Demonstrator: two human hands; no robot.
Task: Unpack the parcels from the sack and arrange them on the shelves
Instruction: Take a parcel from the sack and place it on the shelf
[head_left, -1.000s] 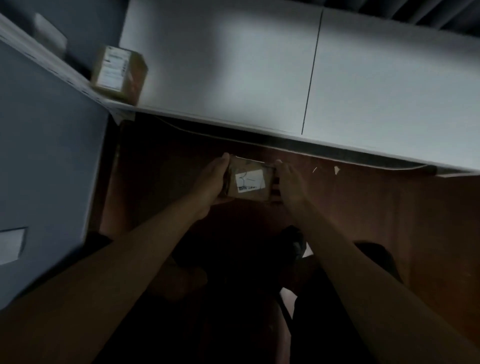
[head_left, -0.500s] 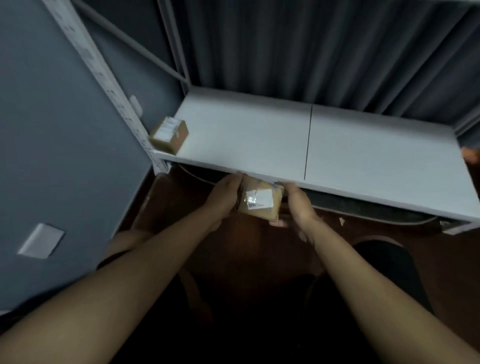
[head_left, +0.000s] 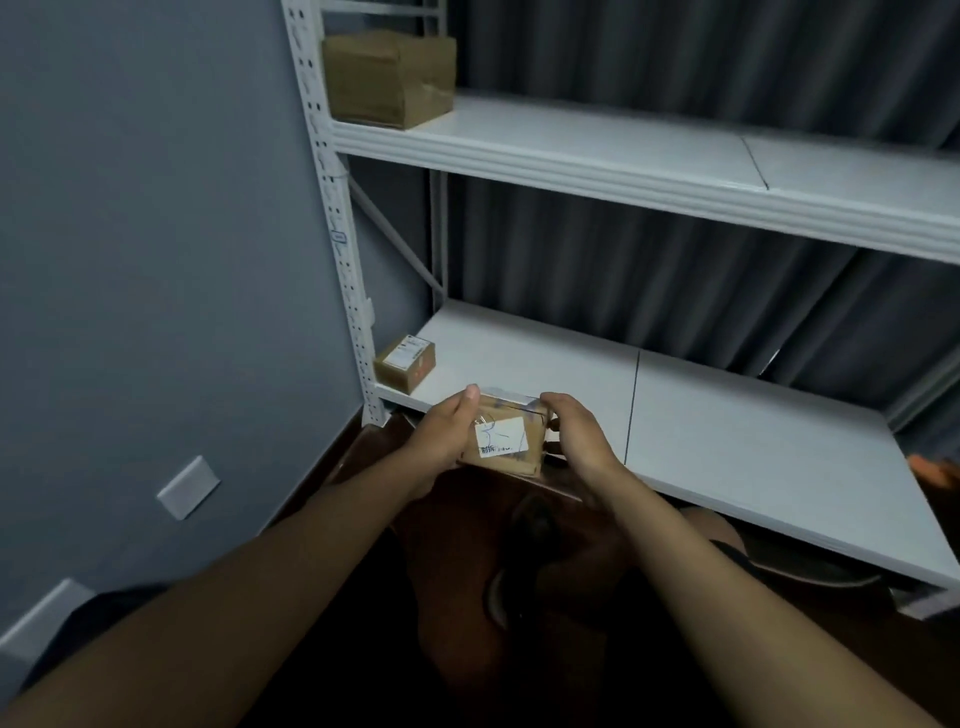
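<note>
I hold a small brown cardboard parcel (head_left: 506, 439) with a white label between both hands, just in front of the lower white shelf (head_left: 727, 431). My left hand (head_left: 441, 436) grips its left side, thumb on top. My right hand (head_left: 576, 436) grips its right side. Another small labelled parcel (head_left: 405, 362) sits at the lower shelf's left front corner. A bigger brown parcel (head_left: 389, 78) stands at the left end of the upper shelf (head_left: 649, 156). The sack is not in view.
The white perforated shelf post (head_left: 337, 223) stands against the grey wall (head_left: 145, 234) on the left. Dark curtains (head_left: 649, 275) hang behind the shelves. Wall socket plates (head_left: 188, 487) are low on the wall. Dark wooden floor (head_left: 363, 452) lies below.
The view has tilted upward, bringing the upper shelf and its big parcel into sight. Both hands have lifted the small parcel from under the shelf edge up to the lower shelf's front.
</note>
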